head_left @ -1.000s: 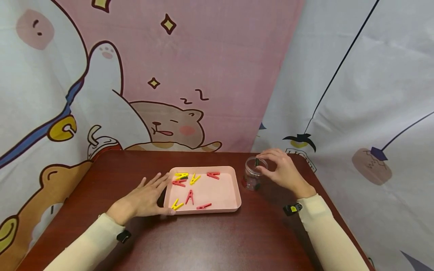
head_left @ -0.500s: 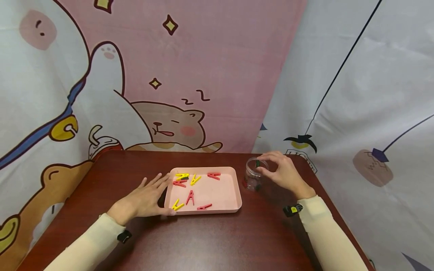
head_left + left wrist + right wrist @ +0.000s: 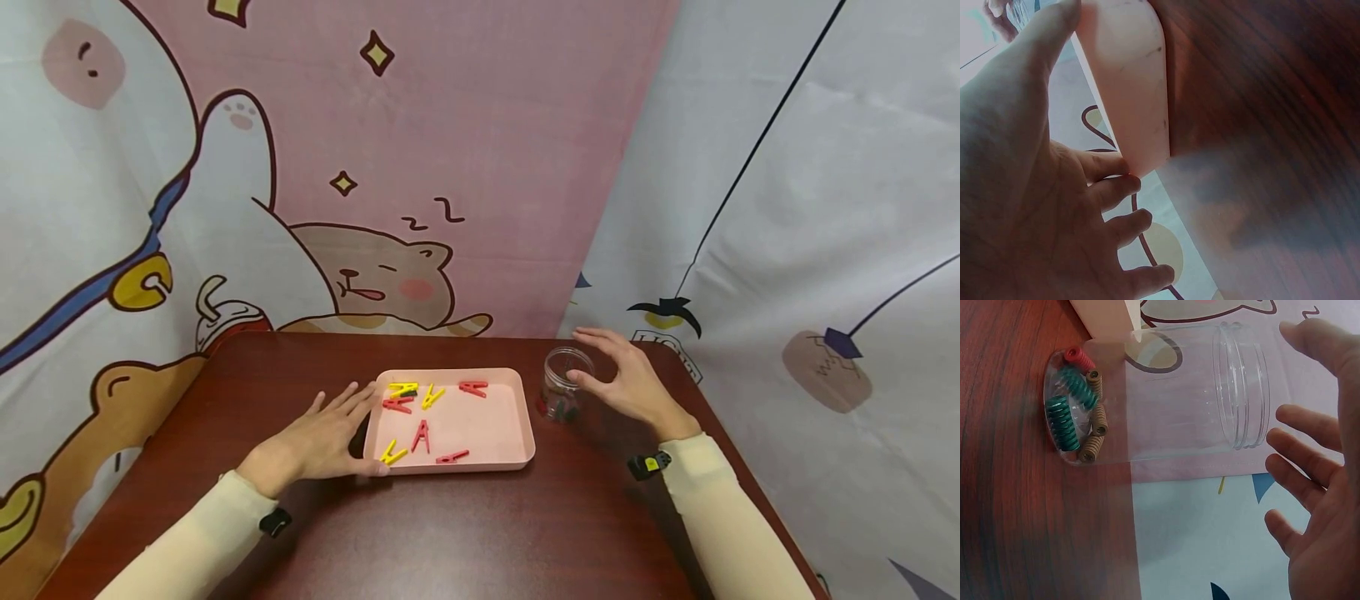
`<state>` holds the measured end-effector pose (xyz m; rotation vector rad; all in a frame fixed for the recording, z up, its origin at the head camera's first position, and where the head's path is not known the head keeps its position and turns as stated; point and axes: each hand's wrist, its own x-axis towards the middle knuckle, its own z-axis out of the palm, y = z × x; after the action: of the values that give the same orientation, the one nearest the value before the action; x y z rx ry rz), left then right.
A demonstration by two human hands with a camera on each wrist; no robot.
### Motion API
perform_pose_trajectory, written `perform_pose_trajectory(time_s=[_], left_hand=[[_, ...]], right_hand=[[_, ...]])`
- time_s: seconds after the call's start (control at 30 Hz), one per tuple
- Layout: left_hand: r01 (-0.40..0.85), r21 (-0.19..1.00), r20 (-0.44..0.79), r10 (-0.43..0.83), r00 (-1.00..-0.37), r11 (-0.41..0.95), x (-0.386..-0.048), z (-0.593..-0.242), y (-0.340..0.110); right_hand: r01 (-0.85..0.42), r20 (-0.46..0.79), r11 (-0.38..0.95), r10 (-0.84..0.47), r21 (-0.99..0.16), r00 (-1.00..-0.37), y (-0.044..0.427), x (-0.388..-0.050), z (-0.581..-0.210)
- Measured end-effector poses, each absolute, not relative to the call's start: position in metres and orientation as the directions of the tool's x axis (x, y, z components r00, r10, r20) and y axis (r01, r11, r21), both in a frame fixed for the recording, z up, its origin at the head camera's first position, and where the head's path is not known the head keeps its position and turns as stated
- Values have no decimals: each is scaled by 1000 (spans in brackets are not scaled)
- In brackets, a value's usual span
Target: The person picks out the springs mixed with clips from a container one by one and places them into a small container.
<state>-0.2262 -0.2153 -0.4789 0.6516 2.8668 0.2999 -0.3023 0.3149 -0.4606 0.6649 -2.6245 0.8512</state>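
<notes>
My left hand [image 3: 318, 443] touches the left edge of a pink tray [image 3: 480, 429], fingers spread, thumb at its near corner. In the left wrist view, thumb and index finger meet the tray wall [image 3: 1129, 81]. Inside the tray lie red clothespins [image 3: 421, 435] and yellow clothespins [image 3: 431, 397], plus a small dark green piece [image 3: 408, 393]. A clear jar [image 3: 557, 385] stands right of the tray. My right hand [image 3: 633, 385] is beside its mouth, fingers apart and holding nothing. The jar's bottom holds green springs [image 3: 1063, 424], a red spring [image 3: 1079, 358] and several brown springs [image 3: 1099, 419].
Everything stands on a dark reddish-brown wooden table [image 3: 480, 533]. A cloth backdrop [image 3: 510, 167] with cartoon animals hangs right behind the table's far edge. The open jar has a threaded rim [image 3: 1244, 387].
My right hand has let go of a green spring over the jar; its thumb and fingers have spread apart. The spring has dropped into the jar. My left hand stays at the tray.
</notes>
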Motion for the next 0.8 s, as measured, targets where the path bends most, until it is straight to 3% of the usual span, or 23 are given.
perform_pose_trajectory(time_s=[0.8], left_hand=[[395,253,-153,440,-885,883,-225,-478,-214]], right_hand=[[-539,421,694,-358,-477,-833,303,-297,-462]])
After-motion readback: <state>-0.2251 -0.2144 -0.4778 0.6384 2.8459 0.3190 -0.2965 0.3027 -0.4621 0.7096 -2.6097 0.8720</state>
